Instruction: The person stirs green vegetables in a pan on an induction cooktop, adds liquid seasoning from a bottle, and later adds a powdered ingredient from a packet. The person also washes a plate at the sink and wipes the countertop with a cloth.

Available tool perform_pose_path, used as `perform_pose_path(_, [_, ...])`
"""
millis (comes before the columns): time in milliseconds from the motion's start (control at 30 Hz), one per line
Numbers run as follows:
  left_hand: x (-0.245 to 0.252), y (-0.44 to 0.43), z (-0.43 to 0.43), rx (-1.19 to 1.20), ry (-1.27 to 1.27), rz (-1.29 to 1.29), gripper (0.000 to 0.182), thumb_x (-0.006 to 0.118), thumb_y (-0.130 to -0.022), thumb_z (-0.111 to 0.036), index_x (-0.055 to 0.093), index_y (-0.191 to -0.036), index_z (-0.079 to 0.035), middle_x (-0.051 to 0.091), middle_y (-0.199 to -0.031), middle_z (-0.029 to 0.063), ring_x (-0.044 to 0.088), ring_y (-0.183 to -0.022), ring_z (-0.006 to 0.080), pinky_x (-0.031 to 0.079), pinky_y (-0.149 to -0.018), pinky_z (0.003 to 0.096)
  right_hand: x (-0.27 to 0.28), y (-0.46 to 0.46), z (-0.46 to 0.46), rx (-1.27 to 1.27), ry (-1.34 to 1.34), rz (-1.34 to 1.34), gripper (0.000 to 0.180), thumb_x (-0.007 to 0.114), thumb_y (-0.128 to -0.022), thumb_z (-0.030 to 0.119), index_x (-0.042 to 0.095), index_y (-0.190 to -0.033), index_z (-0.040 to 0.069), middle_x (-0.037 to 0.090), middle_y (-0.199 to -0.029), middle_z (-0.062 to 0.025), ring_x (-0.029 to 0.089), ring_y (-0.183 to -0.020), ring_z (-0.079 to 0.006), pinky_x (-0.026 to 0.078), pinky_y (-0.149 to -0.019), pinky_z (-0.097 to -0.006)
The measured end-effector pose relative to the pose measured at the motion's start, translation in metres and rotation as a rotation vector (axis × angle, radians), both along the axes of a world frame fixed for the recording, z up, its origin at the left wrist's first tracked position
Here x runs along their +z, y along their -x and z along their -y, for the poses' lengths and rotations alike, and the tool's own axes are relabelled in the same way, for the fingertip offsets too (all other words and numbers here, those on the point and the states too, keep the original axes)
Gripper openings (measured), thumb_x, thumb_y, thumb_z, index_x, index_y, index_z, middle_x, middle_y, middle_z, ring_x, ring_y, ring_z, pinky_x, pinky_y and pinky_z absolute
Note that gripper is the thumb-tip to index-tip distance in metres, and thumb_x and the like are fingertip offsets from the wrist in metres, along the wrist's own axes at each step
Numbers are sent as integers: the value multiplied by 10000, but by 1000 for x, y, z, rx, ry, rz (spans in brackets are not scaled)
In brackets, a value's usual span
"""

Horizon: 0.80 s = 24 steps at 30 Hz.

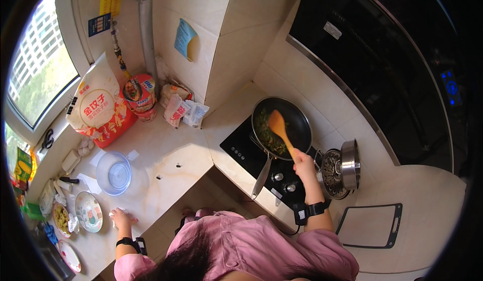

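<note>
My right hand (304, 165) grips the handle of a wooden spatula (278, 123). Its broad blade rests among chopped green food (268, 134) in the left part of a dark frying pan (298, 120). The pan sits on a black cooktop (238, 139), its grey handle pointing towards me. Over on the left counter, my left hand (122, 219) presses down on a crumpled white tissue or cloth (114, 214), mostly hidden under the fingers. Just left of that hand lies a patterned plate (88, 211).
A clear plastic bowl (114, 173) and a plate of food (61, 220) stand on the left counter. Behind them are a flour bag (100, 107) and an instant noodle tub (139, 96). Steel steamer pots (350, 164) stand right of the pan, near a dark-rimmed cutting board (371, 226). The range hood (362, 66) overhangs.
</note>
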<state>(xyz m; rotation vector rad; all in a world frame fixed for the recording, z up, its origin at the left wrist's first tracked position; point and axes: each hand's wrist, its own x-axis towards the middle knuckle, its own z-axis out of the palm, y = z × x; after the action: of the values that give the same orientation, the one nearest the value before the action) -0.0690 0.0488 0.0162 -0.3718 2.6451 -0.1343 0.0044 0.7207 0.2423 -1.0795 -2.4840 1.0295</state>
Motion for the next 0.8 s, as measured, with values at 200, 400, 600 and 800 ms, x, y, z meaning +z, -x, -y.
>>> perform_pose_path(200, [-9,1,7,7,15,-29,958,828,-416,-491,450,-1145,1,464,-1124,117,392,-1145,276,335,-985,386,-7,22,16,181,-331,206,291,466,-856,110,598,-1116,108,613,-876,-229,589,-868,-381,482,-732,-439])
perform_pose_path(400, [-4,0,2,59,18,-49,971,840,-409,-461,417,-1155,-5,457,-1137,142,412,-1137,291,347,-981,379,-10,43,16,235,-234,100,304,464,-849,110,591,-1123,79,615,-944,-224,596,-908,-364,480,-748,-402])
perform_pose_path(600, [4,-1,0,127,-29,-80,972,860,-397,-395,405,-1159,2,438,-1159,160,421,-1129,334,378,-966,399,-43,69,-6,73,-220,66,309,459,-850,111,587,-1130,80,627,-910,-214,613,-858,-354,481,-703,-411])
perform_pose_path(800, [3,-1,-1,87,-32,-71,973,874,-381,-388,413,-1150,-10,432,-1191,150,398,-1157,331,353,-995,387,-41,64,-24,39,-255,167,326,436,-865,98,591,-1151,128,620,-677,-120,611,-555,-204,455,-499,-329])
